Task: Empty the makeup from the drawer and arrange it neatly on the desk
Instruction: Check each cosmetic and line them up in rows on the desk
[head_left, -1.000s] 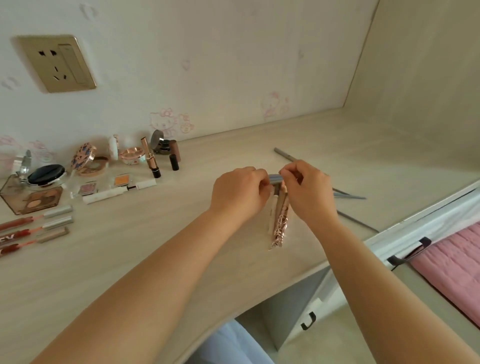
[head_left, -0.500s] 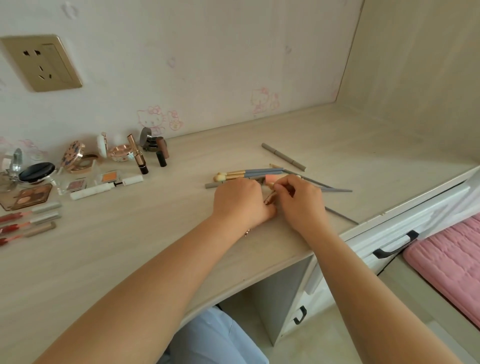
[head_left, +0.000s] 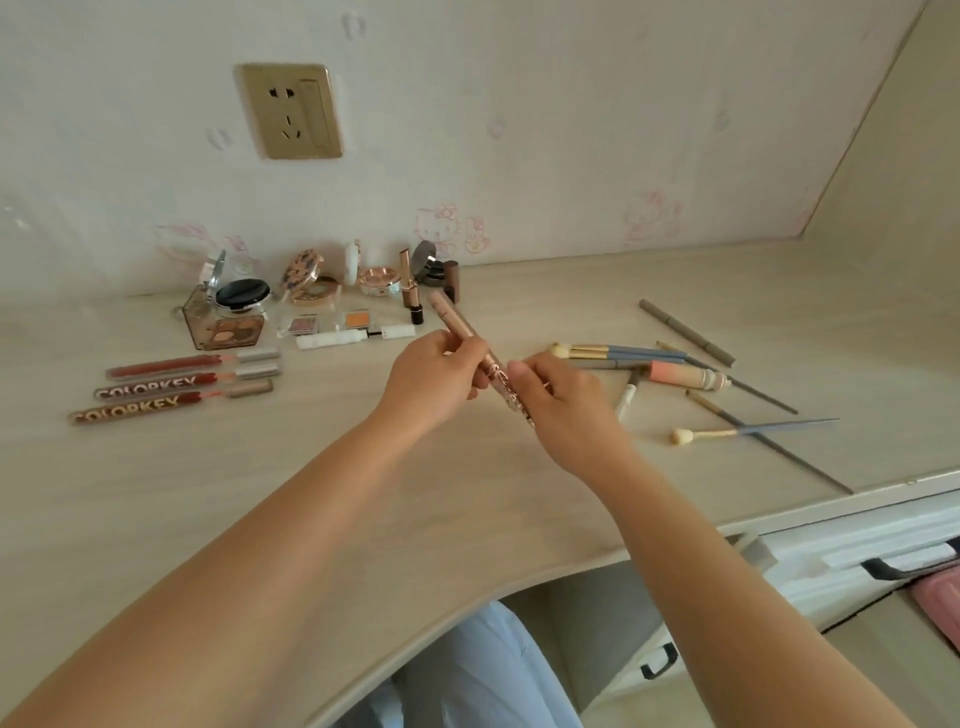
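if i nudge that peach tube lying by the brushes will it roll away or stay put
The peach tube lies on its side and looks round, so a sideways nudge would probably roll it. It likely wouldn't go far: the blue-handled brushes lie close beside it on the desk. It looks rigid and small, so probably light to lift.

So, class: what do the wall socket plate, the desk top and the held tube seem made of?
Socket plate: probably metal or metallised plastic, with a brushed gold sheen.
Desk top: likely pale wood-grain laminate, matte with printed streaks.
Tube: probably plastic, glossy rose-gold; both hands grip it.
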